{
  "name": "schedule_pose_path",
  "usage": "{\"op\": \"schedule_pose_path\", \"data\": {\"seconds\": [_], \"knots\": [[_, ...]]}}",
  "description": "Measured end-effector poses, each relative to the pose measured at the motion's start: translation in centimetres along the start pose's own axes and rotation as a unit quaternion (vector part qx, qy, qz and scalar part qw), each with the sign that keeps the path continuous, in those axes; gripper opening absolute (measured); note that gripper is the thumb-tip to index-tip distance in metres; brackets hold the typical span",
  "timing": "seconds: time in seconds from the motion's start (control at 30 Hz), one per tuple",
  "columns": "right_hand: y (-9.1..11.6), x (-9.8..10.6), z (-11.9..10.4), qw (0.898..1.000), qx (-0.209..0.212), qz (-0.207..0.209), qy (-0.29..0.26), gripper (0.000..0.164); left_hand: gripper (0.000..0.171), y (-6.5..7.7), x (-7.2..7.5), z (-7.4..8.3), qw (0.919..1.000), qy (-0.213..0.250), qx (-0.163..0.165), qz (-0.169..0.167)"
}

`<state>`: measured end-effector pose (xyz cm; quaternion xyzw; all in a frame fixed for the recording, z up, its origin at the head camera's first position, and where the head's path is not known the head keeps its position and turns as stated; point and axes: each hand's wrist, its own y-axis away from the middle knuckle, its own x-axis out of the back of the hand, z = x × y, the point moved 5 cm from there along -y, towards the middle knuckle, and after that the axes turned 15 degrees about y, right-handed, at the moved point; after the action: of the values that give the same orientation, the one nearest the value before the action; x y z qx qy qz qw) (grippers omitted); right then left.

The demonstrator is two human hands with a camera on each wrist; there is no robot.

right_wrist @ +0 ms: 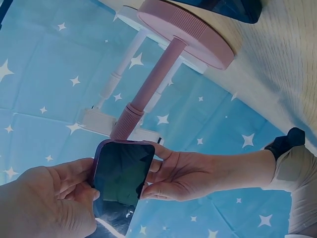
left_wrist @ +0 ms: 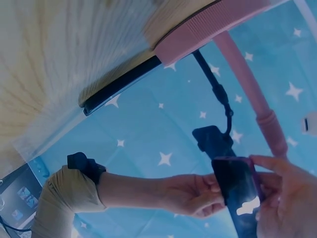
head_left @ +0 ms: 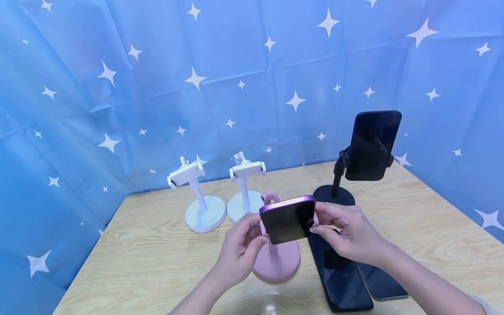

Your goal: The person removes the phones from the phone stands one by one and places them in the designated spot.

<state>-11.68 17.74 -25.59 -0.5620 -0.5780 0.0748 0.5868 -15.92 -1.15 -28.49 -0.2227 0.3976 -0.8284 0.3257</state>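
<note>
A purple-edged phone [head_left: 289, 221] lies sideways in the clamp of a pink phone stand [head_left: 277, 262], its dark screen facing me. At the phone's left end, my left hand [head_left: 241, 251] pinches the stand's clamp arm between thumb and fingers. My right hand [head_left: 350, 228] pinches the clamp arm at the opposite end, with the thumb at the front. In the left wrist view the phone [left_wrist: 237, 191] sits between both hands. The right wrist view shows the pink post [right_wrist: 157, 82] rising from its round base to behind the phone.
Two white phone stands [head_left: 206, 213] [head_left: 244, 203] stand at the back left, each with its holder tilted. Behind my right hand, a black stand [head_left: 337, 175] carries an upright black phone [head_left: 374, 144]. Two dark phones [head_left: 346, 284] [head_left: 383, 282] lie flat on the wooden table [head_left: 157, 267]. A starred blue cloth [head_left: 236, 105] hangs behind.
</note>
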Motion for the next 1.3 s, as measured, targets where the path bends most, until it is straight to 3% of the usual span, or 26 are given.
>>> {"op": "schedule_pose_path", "data": {"seconds": [0.3, 0.37, 0.57, 0.67, 0.73, 0.83, 0.97, 1.13, 1.3], "knots": [[0.2, 0.0, 0.1, 1.000, -0.018, -0.007, 0.009, 0.041, 0.028, -0.4, 0.7, -0.1, 0.9988, -0.024, 0.003, -0.044], [0.3, 0.0, 0.0, 1.000, -0.017, -0.006, 0.013, 0.042, 0.031, -0.5, 1.1, -0.2, 0.9986, -0.034, 0.007, -0.041], [0.0, 0.3, -0.6, 0.999, -0.021, 0.005, 0.040, 0.051, 0.067, -1.3, 2.6, -0.6, 0.9956, -0.074, 0.055, -0.017], [-0.6, 0.6, -1.7, 0.998, -0.024, 0.031, 0.057, 0.053, 0.081, -2.2, 2.9, -0.9, 0.9936, -0.066, 0.078, -0.048], [-1.2, 0.7, -2.9, 0.995, -0.006, 0.068, 0.074, 0.059, 0.087, -2.9, 2.8, -1.2, 0.9917, -0.055, 0.085, -0.078], [-2.4, 0.5, -5.3, 0.981, 0.048, 0.146, 0.123, 0.064, 0.089, -3.8, 2.6, -1.6, 0.9881, -0.043, 0.087, -0.120], [-3.6, -1.0, -7.8, 0.942, 0.099, 0.231, 0.222, 0.055, 0.088, -4.3, 2.5, -2.2, 0.9846, -0.036, 0.086, -0.148], [-4.7, -3.1, -8.6, 0.912, 0.076, 0.235, 0.327, 0.050, 0.075, -4.0, 2.2, -2.8, 0.9829, -0.020, 0.094, -0.157], [-5.4, -3.7, -8.4, 0.879, 0.066, 0.259, 0.395, 0.042, 0.064, -4.3, 1.7, -2.9, 0.9832, 0.000, 0.069, -0.169]]}}
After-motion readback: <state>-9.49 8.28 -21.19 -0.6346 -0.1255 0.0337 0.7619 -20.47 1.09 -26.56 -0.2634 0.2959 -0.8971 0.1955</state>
